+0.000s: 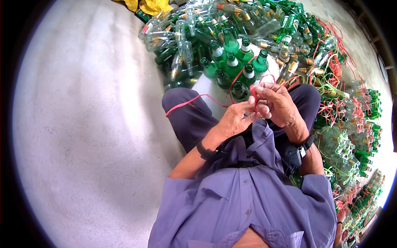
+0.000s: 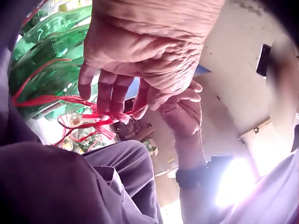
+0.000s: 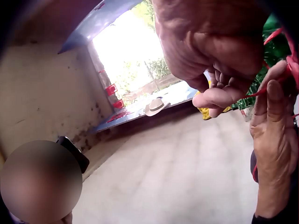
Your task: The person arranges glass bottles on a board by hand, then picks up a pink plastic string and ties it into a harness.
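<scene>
Between the knees, several green glass bottles [image 1: 232, 62] stand upright in a cluster, with a thin red plastic strap [image 1: 237, 76] running around them. One loose length of it trails over the left knee. Close in front of the nearest bottle, my left hand [image 1: 236, 119] pinches the strap between thumb and fingertips. My right hand [image 1: 279, 101] holds another part of it at its fingertips, right against the left fingers. In the left wrist view, frayed strap ends and a loop [image 2: 100, 123] hang by the left fingertips. The right wrist view shows the left hand [image 3: 273, 121] with its fingers extended beside the strap.
A large heap of loose clear and green bottles [image 1: 190, 37] lies beyond the cluster. Bundles of strapped bottles [image 1: 351, 124] stand along the right, with red and green straps [image 1: 335, 66] tangled near them. Pale concrete floor [image 1: 91, 124] spreads to the left. A yellow bag [image 1: 153, 6] lies at the top.
</scene>
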Demonstrator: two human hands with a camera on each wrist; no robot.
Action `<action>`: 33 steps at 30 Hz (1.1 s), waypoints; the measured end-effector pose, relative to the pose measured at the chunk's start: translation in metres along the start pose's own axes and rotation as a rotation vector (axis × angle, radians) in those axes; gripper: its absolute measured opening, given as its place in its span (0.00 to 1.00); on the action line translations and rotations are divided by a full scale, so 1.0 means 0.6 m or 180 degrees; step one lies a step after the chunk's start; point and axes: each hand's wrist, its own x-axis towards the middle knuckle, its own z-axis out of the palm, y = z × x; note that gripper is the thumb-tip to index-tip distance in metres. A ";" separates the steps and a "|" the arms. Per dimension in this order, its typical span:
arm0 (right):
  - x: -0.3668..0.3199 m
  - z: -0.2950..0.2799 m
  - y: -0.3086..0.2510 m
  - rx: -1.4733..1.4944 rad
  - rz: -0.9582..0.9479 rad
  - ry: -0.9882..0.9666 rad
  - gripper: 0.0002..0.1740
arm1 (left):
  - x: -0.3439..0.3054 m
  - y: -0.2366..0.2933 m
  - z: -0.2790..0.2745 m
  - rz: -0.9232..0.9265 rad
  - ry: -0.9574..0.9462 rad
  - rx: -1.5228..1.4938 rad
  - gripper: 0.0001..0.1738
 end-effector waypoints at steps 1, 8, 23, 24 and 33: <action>0.002 -0.001 0.000 -0.0001 0.0019 0.0002 0.13 | 0.000 -0.005 0.000 -0.0170 -0.0155 -0.0117 0.11; -0.004 -0.052 0.005 -0.2111 -0.0475 0.0691 0.19 | -0.010 0.027 -0.035 -0.0677 0.0064 -0.1481 0.17; -0.022 -0.064 0.092 -0.3692 -0.1864 0.0301 0.18 | -0.011 0.022 -0.046 -0.0504 0.0536 -0.2750 0.19; -0.023 -0.063 0.096 -0.3570 -0.1816 0.0195 0.15 | -0.011 0.023 -0.044 -0.0383 0.0499 -0.2627 0.19; -0.042 -0.048 0.067 -0.2458 -0.0715 -0.0095 0.08 | -0.027 0.005 -0.024 -0.0873 0.0057 -0.2176 0.26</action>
